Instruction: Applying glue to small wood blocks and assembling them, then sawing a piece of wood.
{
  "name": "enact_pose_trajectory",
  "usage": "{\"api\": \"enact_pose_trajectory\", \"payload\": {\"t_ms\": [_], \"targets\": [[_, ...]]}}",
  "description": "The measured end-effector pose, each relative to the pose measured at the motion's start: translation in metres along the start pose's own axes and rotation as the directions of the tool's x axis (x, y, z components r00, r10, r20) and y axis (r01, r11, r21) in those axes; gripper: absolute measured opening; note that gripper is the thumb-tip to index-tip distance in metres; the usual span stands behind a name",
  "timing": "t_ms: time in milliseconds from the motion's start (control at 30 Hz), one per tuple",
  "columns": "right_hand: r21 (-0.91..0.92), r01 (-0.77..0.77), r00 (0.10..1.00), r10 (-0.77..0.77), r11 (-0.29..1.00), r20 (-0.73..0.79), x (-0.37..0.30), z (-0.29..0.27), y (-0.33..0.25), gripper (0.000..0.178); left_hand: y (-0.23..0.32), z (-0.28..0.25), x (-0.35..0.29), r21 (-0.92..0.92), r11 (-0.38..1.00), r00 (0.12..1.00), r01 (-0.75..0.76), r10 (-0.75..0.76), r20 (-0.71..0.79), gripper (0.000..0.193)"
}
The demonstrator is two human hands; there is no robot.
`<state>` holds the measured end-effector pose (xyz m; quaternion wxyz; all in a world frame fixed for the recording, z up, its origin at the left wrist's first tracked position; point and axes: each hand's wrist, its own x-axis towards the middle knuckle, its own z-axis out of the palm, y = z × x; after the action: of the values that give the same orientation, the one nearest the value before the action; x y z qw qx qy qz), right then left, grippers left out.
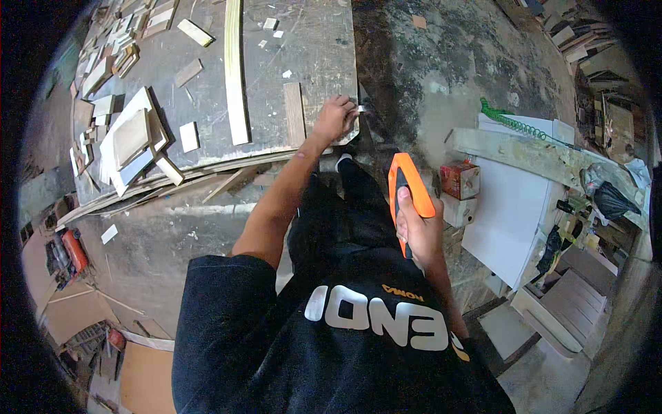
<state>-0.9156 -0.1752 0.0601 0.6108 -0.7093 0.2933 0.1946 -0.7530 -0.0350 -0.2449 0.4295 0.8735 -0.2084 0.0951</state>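
Observation:
My left hand (335, 117) rests at the right edge of the wooden worktable, near its front corner. Its fingers are curled down, and a small white piece (360, 108) shows at the fingertips, sticking out past the edge. A brown wooden strip (294, 114) lies on the table just left of that hand. Off the table to the right, my right hand (419, 228) is closed around an orange-and-black hand tool (401, 172) with a loop-shaped handle. Its blade or working end cannot be made out.
The worktable (265, 69) carries a long pale wooden strip (234, 76) and several board offcuts (131, 138) piled at left. Right of me stand a red box (460, 181), a large white panel (507, 207) and a plank with a green coiled hose (517, 121).

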Motion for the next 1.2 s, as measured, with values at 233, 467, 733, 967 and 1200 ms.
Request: {"api": "enact_pose_trajectory", "payload": {"t_ms": [233, 467, 733, 967, 1200], "targets": [[-0.057, 0.039, 0.999, -0.041, 0.998, -0.034, 0.001, 0.001, 0.000, 0.036, 0.008, 0.000, 0.002, -0.020, 0.999, 0.999, -0.026, 0.026, -0.024, 0.010], [-0.072, -0.007, 0.999, 0.004, 0.997, -0.053, -0.007, 0.001, -0.001, 0.037, 0.005, -0.003, -0.005, -0.011, 1.000, 1.000, -0.016, 0.016, 0.010, 0.013], [-0.030, -0.048, 0.998, 0.047, 0.998, -0.040, -0.012, -0.002, -0.011, 0.038, 0.009, -0.007, -0.002, -0.032, 0.999, 0.996, 0.034, -0.031, 0.084, 0.009], [-0.044, 0.027, 0.994, -0.031, 0.999, -0.101, -0.017, 0.003, -0.022, 0.036, 0.003, -0.003, -0.004, -0.065, 0.998, 1.000, 0.002, -0.002, -0.011, 0.010], [0.083, 0.063, 0.997, -0.059, 0.995, -0.053, 0.040, 0.007, 0.018, 0.033, 0.004, -0.004, -0.003, -0.160, 0.987, 0.999, 0.026, -0.032, -0.035, 0.016]]}}
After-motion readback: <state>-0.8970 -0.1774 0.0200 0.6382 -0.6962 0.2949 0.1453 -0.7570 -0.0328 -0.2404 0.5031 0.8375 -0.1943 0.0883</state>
